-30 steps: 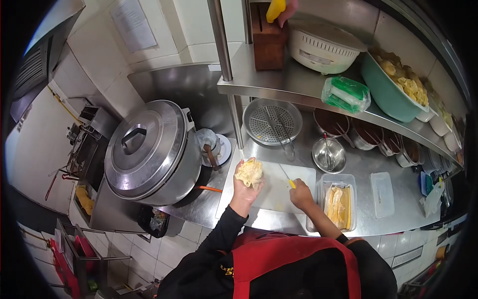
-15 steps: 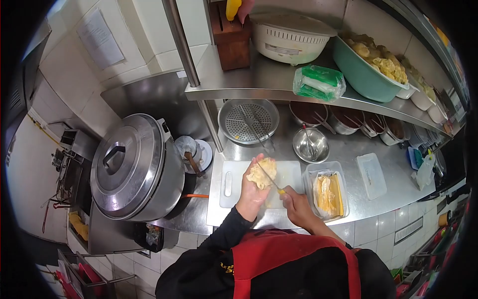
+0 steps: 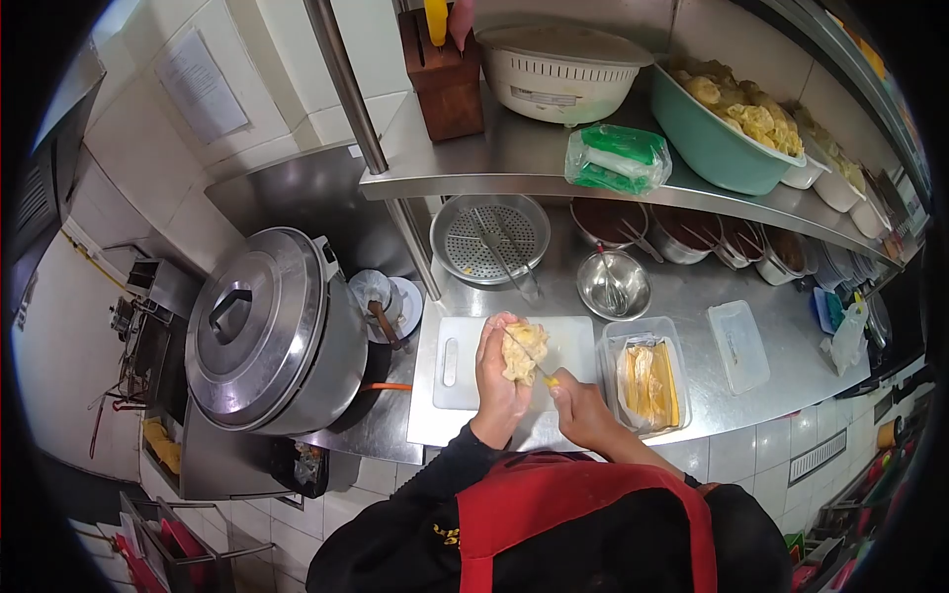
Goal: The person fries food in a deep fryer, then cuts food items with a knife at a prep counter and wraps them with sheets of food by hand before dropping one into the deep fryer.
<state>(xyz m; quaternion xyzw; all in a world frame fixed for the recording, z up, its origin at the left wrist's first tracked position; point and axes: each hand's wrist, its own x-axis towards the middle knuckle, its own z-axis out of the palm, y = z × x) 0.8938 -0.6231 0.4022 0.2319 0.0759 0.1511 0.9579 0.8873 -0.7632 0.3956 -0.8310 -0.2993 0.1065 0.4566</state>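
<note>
I have the left hand (image 3: 497,381) up over the near part of the white cutting board (image 3: 570,346), its fingers cupped along the left side of a pale yellow, rough-surfaced food lump (image 3: 526,353) and gripping it. My right hand (image 3: 585,413) has its fingers closed round the yellow handle of a knife (image 3: 540,371), and the blade lies slantwise across the lump. I cannot tell whether the edge has bitten in. The lump looks to be in one piece from here, so I judge the blade work begun at most and far from done. Right of the board on the tabletop (image 3: 682,346), an open plastic tub (image 3: 686,405) holds yellow strips (image 3: 652,381). On the shelf (image 3: 514,170) at the far right, a green basin (image 3: 707,153) is heaped with yellowish lumps (image 3: 763,127); whether those have been worked, I cannot say.
</note>
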